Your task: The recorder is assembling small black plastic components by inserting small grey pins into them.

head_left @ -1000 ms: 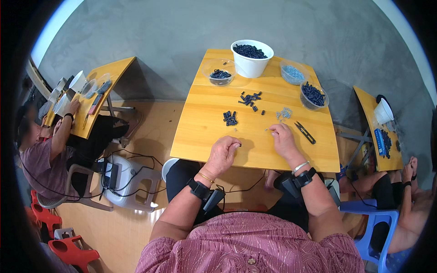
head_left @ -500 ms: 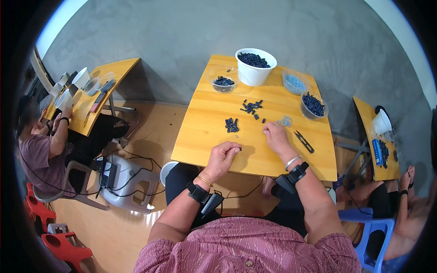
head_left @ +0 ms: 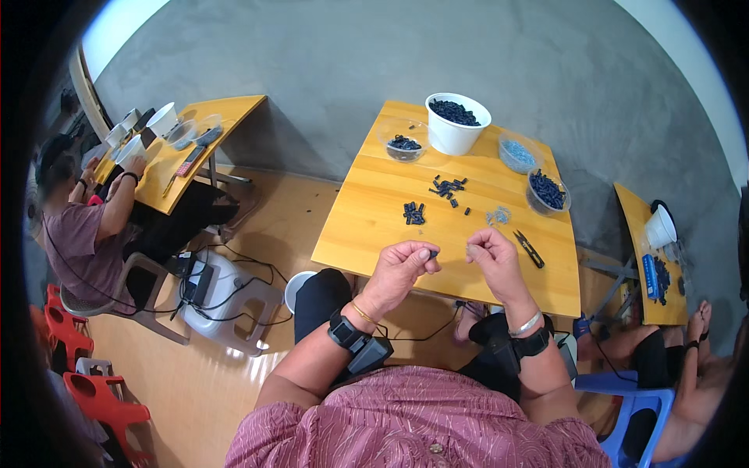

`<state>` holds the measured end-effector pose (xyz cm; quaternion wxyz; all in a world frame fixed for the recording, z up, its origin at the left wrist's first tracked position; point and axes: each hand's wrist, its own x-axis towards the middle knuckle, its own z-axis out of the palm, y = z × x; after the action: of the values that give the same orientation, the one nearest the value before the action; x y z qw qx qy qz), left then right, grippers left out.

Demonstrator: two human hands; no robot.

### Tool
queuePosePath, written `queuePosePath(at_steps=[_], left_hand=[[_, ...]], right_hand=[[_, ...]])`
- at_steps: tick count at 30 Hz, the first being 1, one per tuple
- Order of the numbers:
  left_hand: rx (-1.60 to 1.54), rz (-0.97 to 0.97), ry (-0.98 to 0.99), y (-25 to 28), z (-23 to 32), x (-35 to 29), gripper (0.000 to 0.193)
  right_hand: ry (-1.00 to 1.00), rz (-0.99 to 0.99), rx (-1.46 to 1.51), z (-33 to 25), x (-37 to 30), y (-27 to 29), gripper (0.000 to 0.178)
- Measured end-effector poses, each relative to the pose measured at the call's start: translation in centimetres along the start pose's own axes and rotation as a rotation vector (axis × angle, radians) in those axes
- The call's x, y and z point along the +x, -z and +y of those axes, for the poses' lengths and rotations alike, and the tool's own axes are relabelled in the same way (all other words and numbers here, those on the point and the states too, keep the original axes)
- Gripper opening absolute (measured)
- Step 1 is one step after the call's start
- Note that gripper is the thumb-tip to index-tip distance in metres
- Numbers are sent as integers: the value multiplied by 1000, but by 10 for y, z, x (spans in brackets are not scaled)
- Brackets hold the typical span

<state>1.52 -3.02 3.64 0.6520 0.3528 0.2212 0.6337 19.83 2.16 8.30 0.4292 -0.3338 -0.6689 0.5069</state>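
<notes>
My left hand [head_left: 401, 271] pinches a small dark cylindrical piece [head_left: 433, 254] between thumb and fingers, over the near part of the yellow wooden table [head_left: 343, 226]. Facing it a short gap away, my right hand [head_left: 495, 257] has thumb and forefinger pressed together; whatever is between them is too small to make out. Beyond the hands lie two loose groups of dark pieces, a nearer pile [head_left: 413, 213] and a farther pile [head_left: 447, 186]. A little heap of tiny clear bits [head_left: 498, 215] lies past my right hand. Black thread snips [head_left: 530, 249] rest to the right of it.
At the table's back stand a white tub [head_left: 454, 140] full of dark pieces and a clear bowl [head_left: 403, 148]. On the right are a bowl of pale-blue bits [head_left: 518, 154] and a bowl of dark pieces [head_left: 548, 192]. Other people sit at side tables left and right.
Both hands have come closer together, the right drawn back from near the clear bits toward the left. The whole view has shifted slightly.
</notes>
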Motion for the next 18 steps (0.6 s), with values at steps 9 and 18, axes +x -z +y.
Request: queuePosePath(at_steps=[9, 18], left_hand=[[126, -38, -63, -29, 18, -20, 16], [192, -13, -126, -38, 23, -27, 13]], right_hand=[[73, -85, 109, -37, -22, -19, 3], [170, -67, -16, -44, -28, -30, 4]])
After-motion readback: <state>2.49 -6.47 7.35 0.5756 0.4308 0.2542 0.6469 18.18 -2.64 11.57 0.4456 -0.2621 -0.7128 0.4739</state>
